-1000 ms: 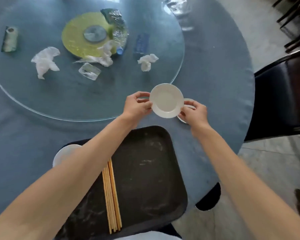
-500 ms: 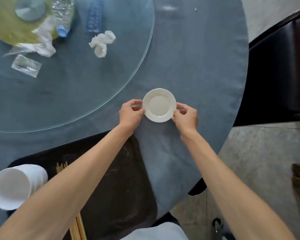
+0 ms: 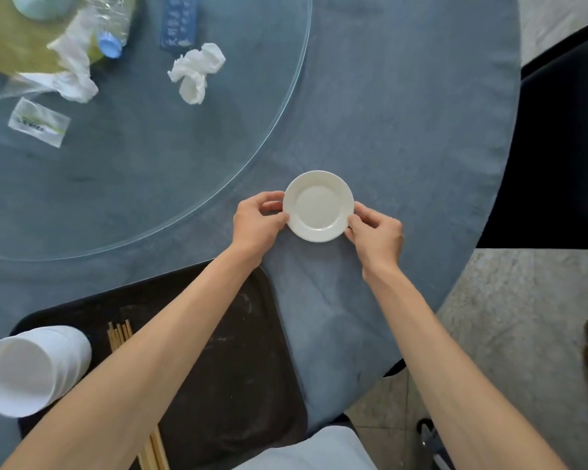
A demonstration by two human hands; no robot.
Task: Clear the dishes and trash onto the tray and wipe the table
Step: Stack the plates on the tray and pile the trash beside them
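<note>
Though labelled, blue packet (image 3: 178, 23) writing illegible.

A small white saucer (image 3: 318, 205), round and empty, is held level over the blue-clothed table (image 3: 404, 137), near its right edge. A black tray (image 3: 238, 374) is set at the near edge, carrying wooden chopsticks (image 3: 119, 334) and a white cup (image 3: 31, 369) lying on its side at the tray's left edge. Crumpled napkins (image 3: 196, 74), a clear wrapper (image 3: 39, 122) and a plastic bottle (image 3: 111, 28) are scattered on the glass turntable (image 3: 150, 171).
</note>
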